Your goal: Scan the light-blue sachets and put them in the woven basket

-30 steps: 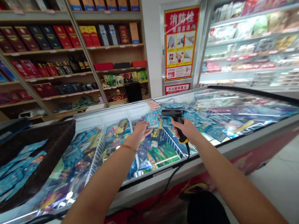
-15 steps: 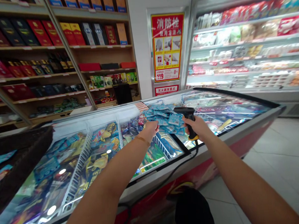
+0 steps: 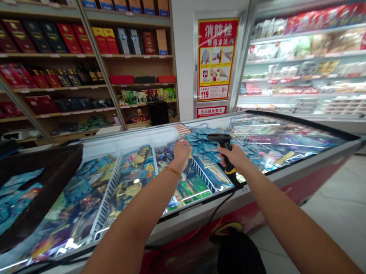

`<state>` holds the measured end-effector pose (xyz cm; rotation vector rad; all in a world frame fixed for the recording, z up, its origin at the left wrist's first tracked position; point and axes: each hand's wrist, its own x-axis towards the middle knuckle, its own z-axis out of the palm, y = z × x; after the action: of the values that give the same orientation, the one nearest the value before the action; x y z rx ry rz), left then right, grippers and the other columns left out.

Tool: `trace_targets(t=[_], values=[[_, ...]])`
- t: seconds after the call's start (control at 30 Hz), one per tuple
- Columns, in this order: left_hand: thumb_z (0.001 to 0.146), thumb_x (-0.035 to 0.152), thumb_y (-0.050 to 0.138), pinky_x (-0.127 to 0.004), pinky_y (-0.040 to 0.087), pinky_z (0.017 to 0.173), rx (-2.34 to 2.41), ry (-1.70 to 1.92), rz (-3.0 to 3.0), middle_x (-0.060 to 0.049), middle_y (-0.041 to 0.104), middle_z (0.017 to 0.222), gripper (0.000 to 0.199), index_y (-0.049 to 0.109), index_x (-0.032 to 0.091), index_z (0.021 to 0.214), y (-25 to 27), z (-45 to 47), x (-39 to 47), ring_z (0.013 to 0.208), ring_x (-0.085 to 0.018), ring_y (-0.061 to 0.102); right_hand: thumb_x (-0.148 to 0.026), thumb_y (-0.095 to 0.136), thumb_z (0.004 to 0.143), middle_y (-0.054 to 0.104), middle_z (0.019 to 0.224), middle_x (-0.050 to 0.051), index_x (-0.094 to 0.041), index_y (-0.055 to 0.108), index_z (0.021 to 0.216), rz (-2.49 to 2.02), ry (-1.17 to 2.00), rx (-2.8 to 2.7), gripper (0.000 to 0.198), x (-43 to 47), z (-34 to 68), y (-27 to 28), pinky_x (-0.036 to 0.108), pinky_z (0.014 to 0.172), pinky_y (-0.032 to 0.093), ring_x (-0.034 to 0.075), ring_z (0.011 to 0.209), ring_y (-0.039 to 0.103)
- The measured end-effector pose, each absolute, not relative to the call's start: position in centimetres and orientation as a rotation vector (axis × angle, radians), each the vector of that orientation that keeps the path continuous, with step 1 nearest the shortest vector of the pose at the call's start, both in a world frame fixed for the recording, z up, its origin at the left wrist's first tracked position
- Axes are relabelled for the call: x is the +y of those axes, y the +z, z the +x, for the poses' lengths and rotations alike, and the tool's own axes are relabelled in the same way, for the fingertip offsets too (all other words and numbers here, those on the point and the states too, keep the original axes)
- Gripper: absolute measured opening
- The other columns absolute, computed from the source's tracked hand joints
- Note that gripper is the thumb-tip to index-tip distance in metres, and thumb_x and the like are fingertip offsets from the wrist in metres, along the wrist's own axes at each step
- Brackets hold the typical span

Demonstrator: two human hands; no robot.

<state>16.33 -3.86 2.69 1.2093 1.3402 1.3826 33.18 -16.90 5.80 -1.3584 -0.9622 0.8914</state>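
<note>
The scanner (image 3: 223, 145) sits clenched in the right hand (image 3: 234, 158), muzzle over the heap of blue packets (image 3: 204, 146) on the freezer (image 3: 266, 177) lid, while the left hand (image 3: 182, 149) rests fingers-down on that heap, its grip hidden. It looks like the scanning step, and the next move would call for one packet lifted clear with its code turned to the scanner. Right of the heap the glass runs open to the freezer's black rim; the cord (image 3: 215, 211) hangs over the near edge.

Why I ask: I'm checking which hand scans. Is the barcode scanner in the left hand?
No, the right hand has its grip around the black barcode scanner, while the left hand rests on the blue packets.
</note>
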Motion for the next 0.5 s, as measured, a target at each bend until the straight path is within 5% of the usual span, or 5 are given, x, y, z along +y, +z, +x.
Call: trace_targets(t=[0.17, 0.3, 0.5], values=[[0.075, 0.016, 0.067, -0.038, 0.046, 0.095, 1.745, 1.387, 1.389, -0.012, 0.069, 0.096, 0.012, 0.064, 0.018, 0.087, 2.5, 4.3, -2.7, 0.106, -0.029, 0.064, -0.029, 0.077, 0.079, 0.058, 0.056, -0.004, -0.02, 0.056, 0.087, -1.313, 0.947, -1.027, 0.024, -15.1, 28.9, 5.2, 0.022, 0.036, 0.043, 0.012, 0.038, 0.054], [0.081, 0.025, 0.063, -0.049, 0.038, 0.105, 2.196, 1.227, 1.586, -0.026, 0.061, 0.125, 0.036, 0.064, 0.011, 0.114, 3.3, -5.6, -3.0, 0.128, -0.039, 0.051, -0.028, 0.076, 0.081, 0.057, 0.056, -0.005, -0.02, 0.053, 0.085, -1.238, 1.033, -1.076, 0.025, -13.3, 24.2, 5.4, 0.022, 0.035, 0.042, 0.011, 0.036, 0.053], [0.087, 0.034, 0.058, -0.057, 0.039, 0.102, 2.654, 1.003, 1.575, -0.032, 0.055, 0.134, 0.048, 0.059, 0.006, 0.126, 4.3, -16.0, -3.6, 0.128, -0.047, 0.049, -0.024, 0.072, 0.083, 0.056, 0.055, -0.006, -0.02, 0.052, 0.086, -1.161, 1.131, -1.129, 0.021, -10.6, 18.2, 4.5, 0.021, 0.034, 0.04, 0.01, 0.035, 0.052]])
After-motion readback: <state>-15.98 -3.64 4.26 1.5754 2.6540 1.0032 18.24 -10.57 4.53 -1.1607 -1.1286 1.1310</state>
